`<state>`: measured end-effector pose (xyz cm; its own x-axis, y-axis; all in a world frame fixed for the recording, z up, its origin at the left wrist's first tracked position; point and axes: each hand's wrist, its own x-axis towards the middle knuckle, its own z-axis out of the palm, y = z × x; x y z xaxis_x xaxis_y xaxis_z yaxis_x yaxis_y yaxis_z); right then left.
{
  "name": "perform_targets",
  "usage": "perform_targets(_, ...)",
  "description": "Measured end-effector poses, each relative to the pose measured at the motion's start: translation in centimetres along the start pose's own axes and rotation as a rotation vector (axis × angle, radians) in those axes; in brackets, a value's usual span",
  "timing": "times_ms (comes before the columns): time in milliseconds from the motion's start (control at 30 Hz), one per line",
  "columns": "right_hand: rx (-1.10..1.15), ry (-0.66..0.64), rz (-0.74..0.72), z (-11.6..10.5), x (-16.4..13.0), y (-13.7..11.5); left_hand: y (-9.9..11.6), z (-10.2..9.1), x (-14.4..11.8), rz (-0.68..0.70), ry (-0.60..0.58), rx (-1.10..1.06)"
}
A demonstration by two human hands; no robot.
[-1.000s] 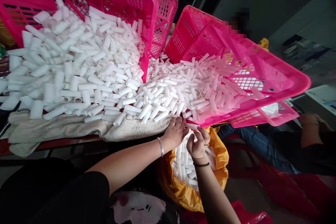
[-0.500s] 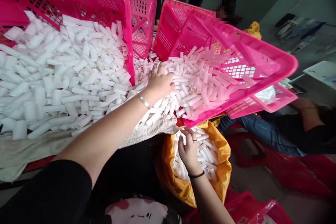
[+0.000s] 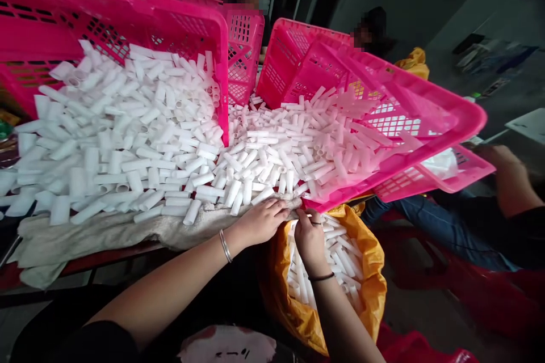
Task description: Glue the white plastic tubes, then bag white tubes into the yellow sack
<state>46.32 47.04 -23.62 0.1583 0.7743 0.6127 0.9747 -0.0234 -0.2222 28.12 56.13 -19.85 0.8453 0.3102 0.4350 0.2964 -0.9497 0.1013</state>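
Observation:
My left hand (image 3: 259, 221), with a silver bangle on the wrist, lies palm down with curled fingers on the beige towel (image 3: 106, 232) at the table's front edge, just below the spill of white plastic tubes (image 3: 255, 159). What is under its palm is hidden. My right hand (image 3: 309, 235), with a black band on the wrist, is raised over the orange bag (image 3: 366, 272) of white tubes. Its fingertips are pinched together against my left fingertips, right under the corner of the tilted pink basket (image 3: 426, 142). I cannot tell whether a tube is between them.
A second pink basket (image 3: 128, 17) full of tubes lies tipped on the left, with more pink baskets (image 3: 242, 39) behind. A seated person in jeans (image 3: 426, 227) is close on the right, and another person sits farther back. Red plastic (image 3: 468, 300) is on the floor.
My left hand has come back from the middle of the tube pile to the towel edge. My right hand has risen from inside the orange bag to meet it.

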Motion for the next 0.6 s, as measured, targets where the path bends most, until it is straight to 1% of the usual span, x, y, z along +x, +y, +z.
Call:
perform_targets(67, -0.035, -0.002, 0.004, -0.1, -0.6, -0.5, -0.4, 0.0, 0.1, 0.026, -0.004, 0.008)
perform_targets(100, -0.050, -0.034, 0.005, -0.1, -0.8, -0.8, -0.4, -0.1, 0.1, 0.032, -0.008, 0.007)
perform_targets(200, -0.103, -0.193, 0.032, -0.4, -0.9, -1.2, -0.1, -0.2, 0.4, 0.019, -0.008, 0.006)
perform_targets(233, -0.109, -0.225, 0.041, -0.5, -0.8, -1.2, 0.2, -0.2, 0.5, 0.014, -0.006, 0.013)
perform_targets(300, -0.093, -0.220, 0.048, -0.8, -0.7, -1.4, 0.9, -0.4, 0.4, 0.012, 0.007, 0.034)
perform_targets(367, -0.060, -0.147, 0.035, -1.2, -0.8, -1.7, 1.9, -0.9, -0.4, 0.029, 0.040, 0.053)
perform_targets(433, -0.036, -0.104, -0.027, -1.4, -1.1, -2.1, 3.0, -1.9, -2.0, 0.064, 0.089, 0.053)
perform_targets(467, -0.036, -0.122, -0.073, -1.5, -1.2, -2.3, 3.6, -2.5, -3.3, 0.086, 0.111, 0.039)
perform_targets(533, -0.083, -0.230, -0.122, -1.5, -1.3, -2.6, 4.4, -4.1, -6.6, 0.111, 0.126, -0.029)
perform_targets(600, -0.178, -0.338, -0.066, -1.6, -1.0, -2.9, 4.8, -5.9, -11.1, 0.060, 0.116, -0.125)
